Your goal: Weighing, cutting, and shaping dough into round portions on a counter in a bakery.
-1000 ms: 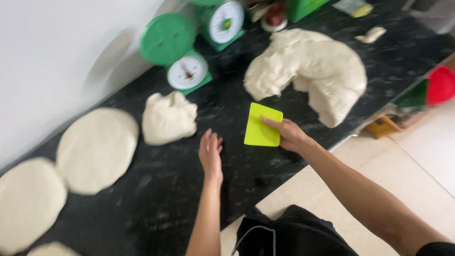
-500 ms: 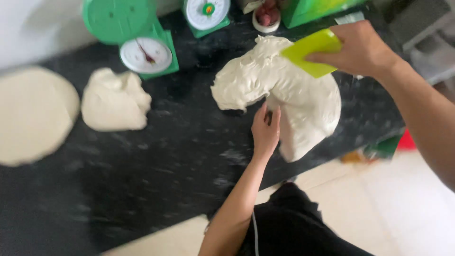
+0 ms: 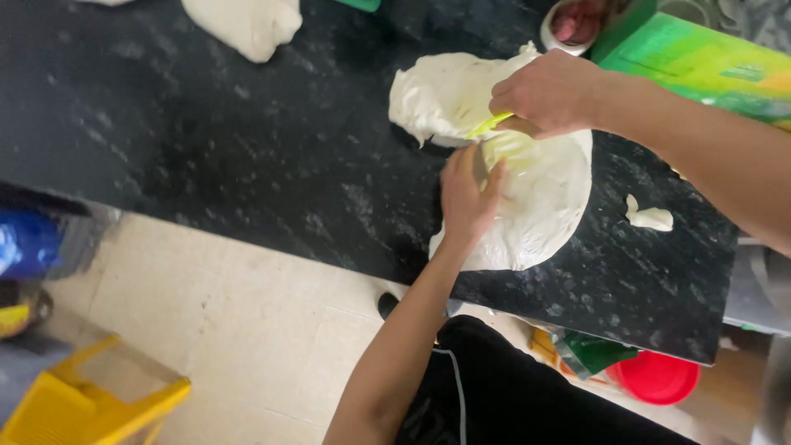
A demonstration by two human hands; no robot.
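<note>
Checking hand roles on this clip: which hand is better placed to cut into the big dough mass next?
Probably the right hand: it already grips the yellow-green scraper with its edge on the large dough mass. The left hand holds no tool and lies flat on the dough beside the blade, steadying it.

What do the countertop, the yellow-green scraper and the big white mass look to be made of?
Countertop: likely polished stone, black with pale speckles and a slight sheen.
Scraper: probably plastic, thin, bright yellow-green; mostly hidden under the right hand.
White mass: soft dough, matte, stretched and creased beside the left hand.
</note>
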